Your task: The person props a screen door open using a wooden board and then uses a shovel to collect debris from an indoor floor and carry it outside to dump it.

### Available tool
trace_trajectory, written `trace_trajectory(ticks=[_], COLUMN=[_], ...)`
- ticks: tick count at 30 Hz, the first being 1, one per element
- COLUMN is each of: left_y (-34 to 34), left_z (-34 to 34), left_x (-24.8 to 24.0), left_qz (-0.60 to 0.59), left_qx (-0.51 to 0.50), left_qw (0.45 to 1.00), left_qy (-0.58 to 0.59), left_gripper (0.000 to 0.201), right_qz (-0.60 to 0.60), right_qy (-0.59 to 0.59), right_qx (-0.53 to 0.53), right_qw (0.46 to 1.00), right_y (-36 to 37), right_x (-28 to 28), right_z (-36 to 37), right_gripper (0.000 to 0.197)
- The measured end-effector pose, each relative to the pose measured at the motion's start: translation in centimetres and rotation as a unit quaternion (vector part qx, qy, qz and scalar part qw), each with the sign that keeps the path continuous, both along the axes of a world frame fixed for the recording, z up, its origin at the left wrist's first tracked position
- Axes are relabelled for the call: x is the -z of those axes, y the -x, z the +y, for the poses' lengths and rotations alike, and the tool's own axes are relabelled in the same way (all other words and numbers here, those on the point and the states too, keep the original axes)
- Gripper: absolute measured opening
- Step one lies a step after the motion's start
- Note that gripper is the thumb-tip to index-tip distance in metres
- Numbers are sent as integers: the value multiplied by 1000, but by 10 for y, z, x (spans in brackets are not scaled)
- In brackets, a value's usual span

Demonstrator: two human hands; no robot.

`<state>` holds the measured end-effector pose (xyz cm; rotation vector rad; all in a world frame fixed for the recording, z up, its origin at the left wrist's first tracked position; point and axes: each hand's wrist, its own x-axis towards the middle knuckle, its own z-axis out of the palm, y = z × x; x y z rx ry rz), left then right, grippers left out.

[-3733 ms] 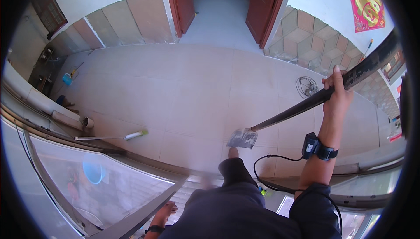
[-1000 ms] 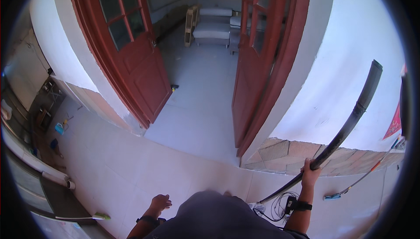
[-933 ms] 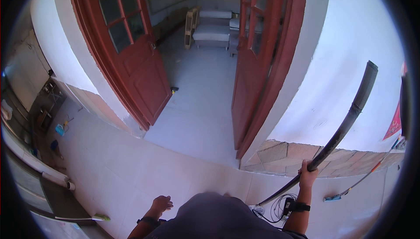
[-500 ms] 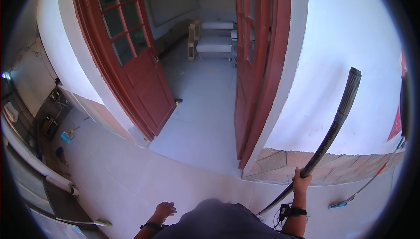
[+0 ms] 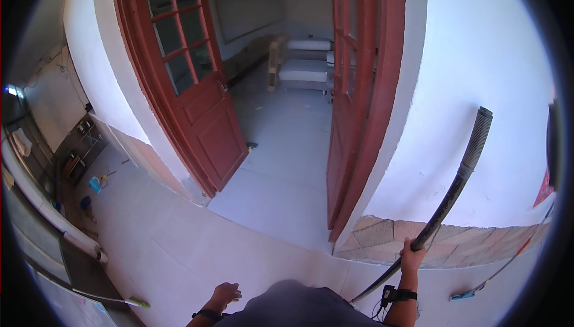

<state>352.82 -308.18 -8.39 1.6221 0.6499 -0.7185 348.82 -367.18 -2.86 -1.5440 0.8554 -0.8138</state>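
My right hand (image 5: 412,256) is wrapped round a long black hose (image 5: 443,210). The upper part of this hose is ribbed and rises to the right, in front of the white wall. Below the hand it slants down to the left and passes out of sight beside my body. My left hand (image 5: 226,294) hangs low on the other side of my body, holding nothing, its fingers loosely bent and a little apart. A dark strap with a small black device (image 5: 390,294) sits on my right wrist, and another dark band circles the left wrist.
Ahead, a red double door has its left leaf (image 5: 200,105) and right leaf (image 5: 350,117) swung inward. Inside stands a light padded seat (image 5: 304,71). A blue-headed mop (image 5: 463,296) leans at the right. A green-tipped brush (image 5: 136,303) lies at the lower left.
The doorway has shifted slightly right and down in view. My right hand keeps its grip on the hose, whose upper end appears a little lower. The left hand sits slightly lower.
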Motion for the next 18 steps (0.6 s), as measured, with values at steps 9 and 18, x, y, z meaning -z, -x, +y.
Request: trace_trajectory(ticks=[9, 18], left_y=[7, 7], left_z=[7, -18], left_x=[31, 27], left_qz=[2, 18], left_qx=[-2, 14], left_qw=[1000, 1000], left_qy=[31, -17], left_gripper=[30, 32], right_qz=[-26, -70], right_qy=[-9, -53], right_qx=[7, -28], right_qw=[1000, 996], right_y=[-3, -1], right_x=[1, -1], right_z=[-10, -10], right_gripper=[21, 21])
